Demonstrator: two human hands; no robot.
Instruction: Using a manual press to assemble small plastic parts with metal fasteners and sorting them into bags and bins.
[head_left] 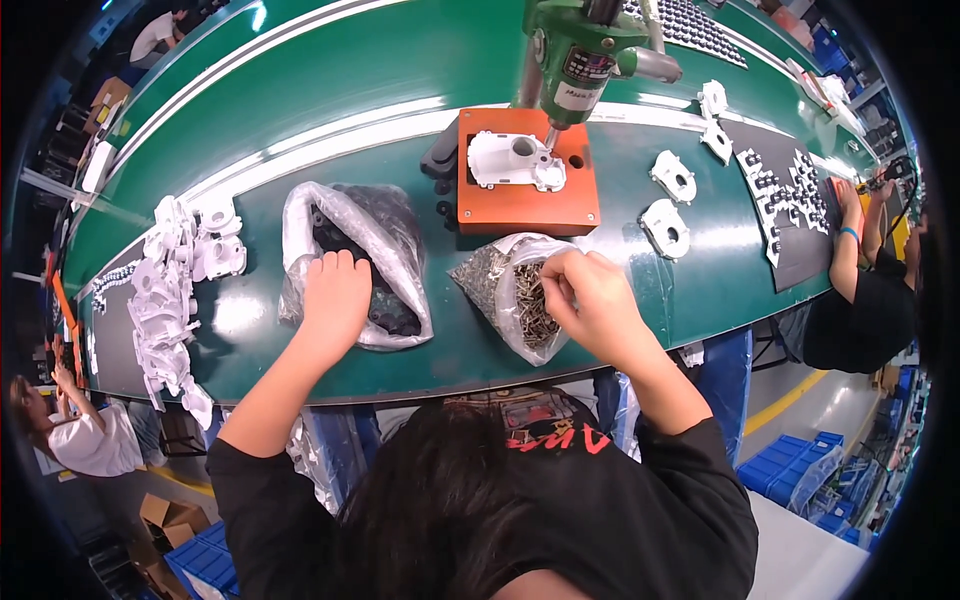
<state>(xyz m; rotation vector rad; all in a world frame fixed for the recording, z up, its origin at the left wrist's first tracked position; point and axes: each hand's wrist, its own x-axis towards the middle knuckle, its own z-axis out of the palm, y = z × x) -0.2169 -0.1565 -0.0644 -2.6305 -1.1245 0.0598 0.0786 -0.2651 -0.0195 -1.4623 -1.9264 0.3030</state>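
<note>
My left hand point(335, 295) reaches into a clear plastic bag of small black parts point(375, 235), fingers curled inside its mouth. My right hand point(590, 295) digs into a second clear bag full of small metal screws point(520, 295), fingertips pinched among them. Beyond the bags an orange fixture block point(525, 205) holds a white plastic housing point(515, 160). A green powered screwdriver point(575, 55) hangs above it, its tip close to the housing.
A pile of white housings point(170, 290) lies at my left on the green conveyor belt point(330, 80). Two more white housings point(668, 205) lie right of the fixture. A dark mat with small black-and-white parts point(790, 200) sits before a co-worker's arm point(850, 240). Another person point(80, 430) works at the left.
</note>
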